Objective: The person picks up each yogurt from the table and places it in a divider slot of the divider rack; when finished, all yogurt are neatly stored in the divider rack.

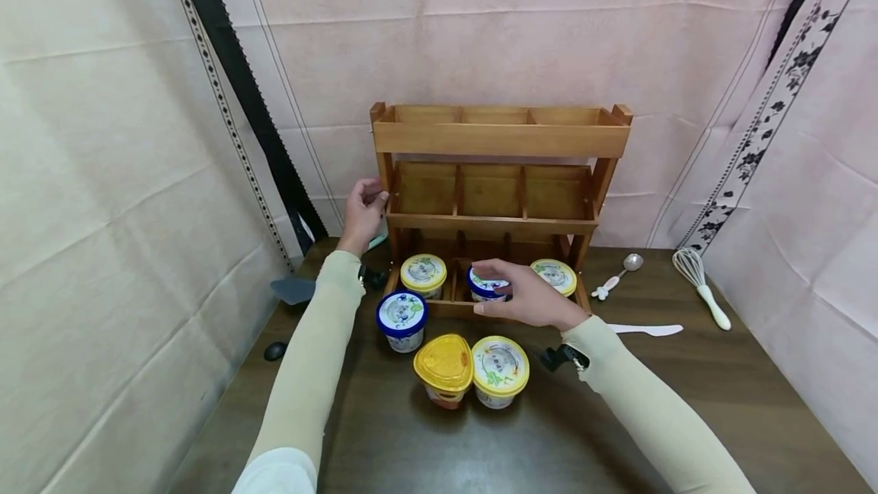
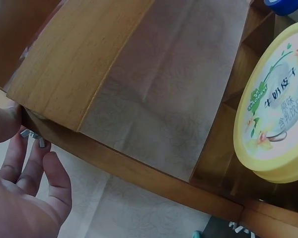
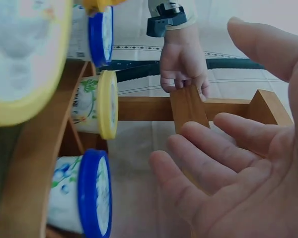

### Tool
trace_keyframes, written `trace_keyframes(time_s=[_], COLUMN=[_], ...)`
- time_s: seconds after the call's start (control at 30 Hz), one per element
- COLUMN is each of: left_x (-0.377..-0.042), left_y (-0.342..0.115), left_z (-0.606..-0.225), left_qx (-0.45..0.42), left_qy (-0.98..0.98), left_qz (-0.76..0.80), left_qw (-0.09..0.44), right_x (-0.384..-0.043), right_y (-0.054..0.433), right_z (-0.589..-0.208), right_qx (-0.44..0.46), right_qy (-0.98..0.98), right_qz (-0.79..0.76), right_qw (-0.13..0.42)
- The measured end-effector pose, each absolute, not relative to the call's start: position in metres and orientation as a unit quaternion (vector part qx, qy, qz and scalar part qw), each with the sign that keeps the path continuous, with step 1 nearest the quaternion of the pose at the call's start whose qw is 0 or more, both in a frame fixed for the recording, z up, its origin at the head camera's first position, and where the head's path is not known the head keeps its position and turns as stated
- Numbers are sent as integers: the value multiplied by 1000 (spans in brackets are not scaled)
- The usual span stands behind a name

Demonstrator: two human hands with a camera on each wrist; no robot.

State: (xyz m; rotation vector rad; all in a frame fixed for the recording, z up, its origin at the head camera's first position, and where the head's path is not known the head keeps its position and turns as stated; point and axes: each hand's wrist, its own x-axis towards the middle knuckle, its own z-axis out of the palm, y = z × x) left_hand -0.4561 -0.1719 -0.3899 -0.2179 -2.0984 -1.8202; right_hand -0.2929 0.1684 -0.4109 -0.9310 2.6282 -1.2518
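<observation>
A three-tier wooden rack (image 1: pixel 504 140) stands at the back of the table. My left hand (image 1: pixel 362 216) grips its left side at the middle tier, thumb and fingers around the wood beside a wing nut (image 2: pixel 34 137). In front of the bottom tier, my right hand (image 1: pixel 531 296) is held with fingers apart, near a blue-lidded cup (image 1: pixel 485 290) in the middle compartment. The right wrist view shows its palm (image 3: pixel 253 183) holding nothing. Yellow-lidded cups flank that cup, one on the left (image 1: pixel 423 271) and one on the right (image 1: pixel 554 276).
Before the rack stand a blue-lidded cup (image 1: pixel 402 319), a yellow triangular-lidded cup (image 1: pixel 444 366) and a round yellow-lidded cup (image 1: pixel 500 368). To the right lie a spoon (image 1: pixel 617 276), a white knife (image 1: pixel 648 329) and a whisk (image 1: pixel 701 286). A grey-blue spatula (image 1: pixel 293 290) lies left.
</observation>
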Motion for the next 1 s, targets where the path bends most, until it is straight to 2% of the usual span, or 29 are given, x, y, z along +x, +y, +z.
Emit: trace_keyframes(time_s=[0.23,0.67,1.0], left_x=[-459,-460,-459], left_y=[-173,-169,-168], left_z=[-393,-397,-397], left_qx=[-80,-82,-82], left_qy=[-738,-743,-736], left_qz=[-645,-640,-642], left_qw=[181,178,196], right_x=[-275,-242,-231], right_y=[190,209,211], right_z=[-426,-462,-474], right_qx=[-296,-305,-307], right_qy=[863,872,885], right_qz=[-408,-379,-346], right_qw=[32,51,57])
